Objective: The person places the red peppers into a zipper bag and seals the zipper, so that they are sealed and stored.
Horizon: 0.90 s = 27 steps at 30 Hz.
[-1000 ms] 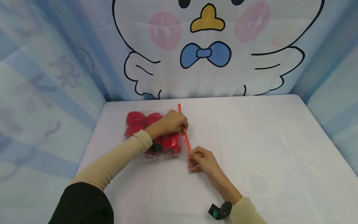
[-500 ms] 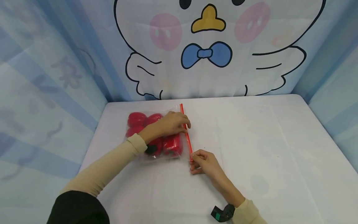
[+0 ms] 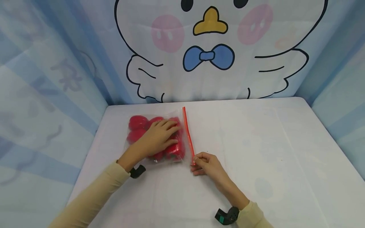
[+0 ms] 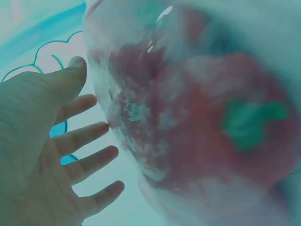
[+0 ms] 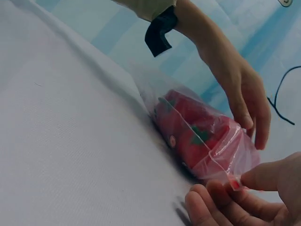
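Observation:
A clear zip bag (image 3: 187,151) full of red bell peppers (image 3: 138,123) lies left of centre on the table, its red closure strip (image 3: 187,131) running along the right side. Over the peppers my left hand (image 3: 158,137) spreads its fingers, which point right and hold nothing. The left wrist view shows this hand (image 4: 51,141) beside the bulging bag and a pepper's green stem (image 4: 249,122). At the strip's near end, my right hand (image 3: 208,164) pinches the corner between thumb and fingers. That pinched red corner (image 5: 236,182) also shows in the right wrist view.
A white cloth covers the table (image 3: 256,142). Behind it hangs a curtain (image 3: 208,85) with a cartoon bird, and blue patterned curtains stand on both sides. Dark wrist cameras (image 3: 227,216) are strapped to both wrists.
My left hand has come off the red strip and moved left and nearer over the peppers, its fingers spreading. The right hand keeps its pinch at the strip's near end.

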{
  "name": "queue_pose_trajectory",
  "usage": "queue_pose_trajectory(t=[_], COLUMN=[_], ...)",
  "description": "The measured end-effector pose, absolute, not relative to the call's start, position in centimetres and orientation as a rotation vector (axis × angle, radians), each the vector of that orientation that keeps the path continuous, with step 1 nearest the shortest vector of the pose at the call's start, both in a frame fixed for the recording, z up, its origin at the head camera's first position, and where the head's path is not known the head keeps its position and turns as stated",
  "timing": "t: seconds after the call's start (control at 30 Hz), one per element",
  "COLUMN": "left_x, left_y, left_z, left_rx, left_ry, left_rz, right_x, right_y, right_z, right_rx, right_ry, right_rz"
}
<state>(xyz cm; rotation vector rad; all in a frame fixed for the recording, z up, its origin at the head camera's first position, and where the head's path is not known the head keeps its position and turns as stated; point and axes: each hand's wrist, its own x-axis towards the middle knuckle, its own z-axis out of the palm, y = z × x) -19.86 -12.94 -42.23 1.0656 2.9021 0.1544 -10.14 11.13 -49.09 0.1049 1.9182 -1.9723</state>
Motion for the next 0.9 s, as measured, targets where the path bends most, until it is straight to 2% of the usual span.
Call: queue_pose_trajectory(t=[0.4,0.57,0.9], left_x=[-14.7,-14.3,-14.6], left_y=[-14.4,-14.3,-12.4], left_z=[-44.3,-45.4,-46.2], left_rx=[0.881,0.824,0.869], left_ry=[3.112,3.137,3.127], left_rz=[0.170,0.253,0.317], right_x=[-12.0,-12.2,-12.0], right_y=[11.1,11.2,13.2], right_z=[-49.0,-49.2,-49.0], right_rx=[0.070,0.092,0.174], right_ry=[1.916,1.892,1.933], right_rz=[-1.975,-2.012,-2.002])
